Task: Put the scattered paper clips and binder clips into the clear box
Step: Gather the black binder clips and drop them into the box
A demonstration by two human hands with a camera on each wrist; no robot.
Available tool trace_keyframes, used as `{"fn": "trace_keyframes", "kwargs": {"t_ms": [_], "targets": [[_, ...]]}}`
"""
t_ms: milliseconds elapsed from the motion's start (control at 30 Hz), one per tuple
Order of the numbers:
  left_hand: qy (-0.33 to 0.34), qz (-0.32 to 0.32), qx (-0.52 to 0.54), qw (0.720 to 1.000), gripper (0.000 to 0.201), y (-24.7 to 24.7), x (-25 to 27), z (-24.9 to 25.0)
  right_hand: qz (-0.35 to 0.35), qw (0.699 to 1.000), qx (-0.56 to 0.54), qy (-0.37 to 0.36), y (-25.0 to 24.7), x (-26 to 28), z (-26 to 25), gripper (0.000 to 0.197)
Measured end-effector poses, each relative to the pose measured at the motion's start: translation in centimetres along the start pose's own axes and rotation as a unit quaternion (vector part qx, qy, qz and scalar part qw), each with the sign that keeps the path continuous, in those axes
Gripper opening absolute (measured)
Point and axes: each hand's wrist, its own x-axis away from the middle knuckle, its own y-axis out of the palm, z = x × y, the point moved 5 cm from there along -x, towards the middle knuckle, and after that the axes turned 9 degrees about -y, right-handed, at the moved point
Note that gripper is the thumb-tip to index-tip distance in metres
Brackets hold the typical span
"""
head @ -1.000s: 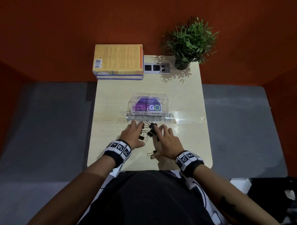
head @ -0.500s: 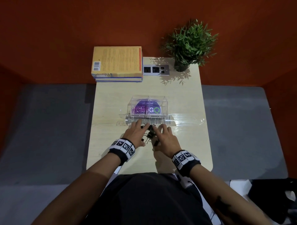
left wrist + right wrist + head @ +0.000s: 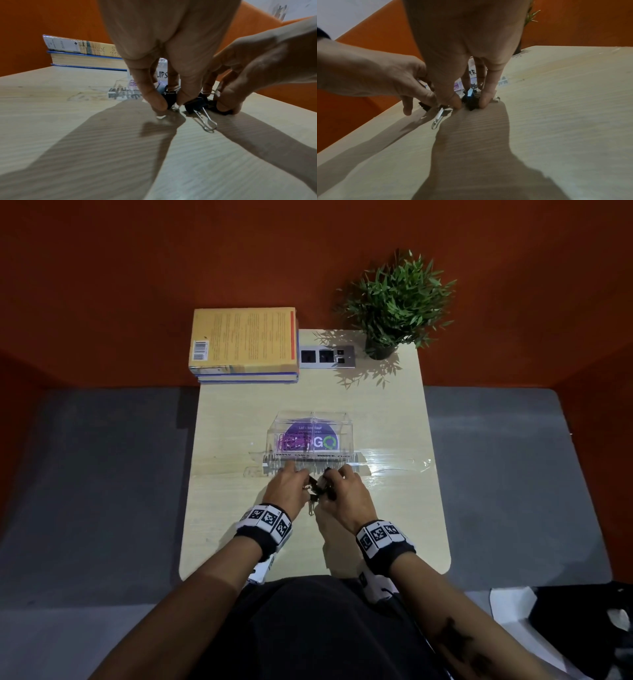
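Observation:
Several black binder clips (image 3: 317, 491) lie bunched on the pale table (image 3: 239, 529), just in front of the clear box (image 3: 310, 436), which holds purple paper clips (image 3: 294, 441) in its left half. My left hand (image 3: 287, 491) curls its fingertips round a black clip (image 3: 169, 100) on the bunch's left side. My right hand (image 3: 346, 494) pinches black clips (image 3: 471, 101) on the right side. Between the hands one clip (image 3: 197, 106) lies with its wire handle (image 3: 205, 121) pointing toward me. Both hands touch the tabletop.
A stack of books (image 3: 243, 344) sits at the back left, a socket panel (image 3: 327, 356) beside it and a potted plant (image 3: 394, 306) at the back right. Clear tape (image 3: 397, 465) runs rightward from the box's front. Grey cushions flank the table.
Both hands moved forward and together, sweeping the spread binder clips into one bunch close to the box front. The fingers have gone from flat to curled round the clips.

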Motion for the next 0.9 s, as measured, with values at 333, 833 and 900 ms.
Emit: {"fn": "trace_keyframes", "kwargs": {"t_ms": [333,833,900], "targets": [[0.024,0.033,0.084,0.996,0.015,-4.0,0.1,1.1,0.041,0.998,-0.041,0.031,-1.1,0.7,2.0,0.007],[0.014,-0.027,0.142,0.989,0.019,-5.3,-7.0,7.3,0.157,0.980,-0.122,0.031,-10.1,0.2,1.5,0.008],[0.002,0.005,0.177,0.984,0.022,-6.0,-6.3,6.2,0.176,0.977,-0.117,0.019,-11.1,-1.6,0.8,0.010]]}}
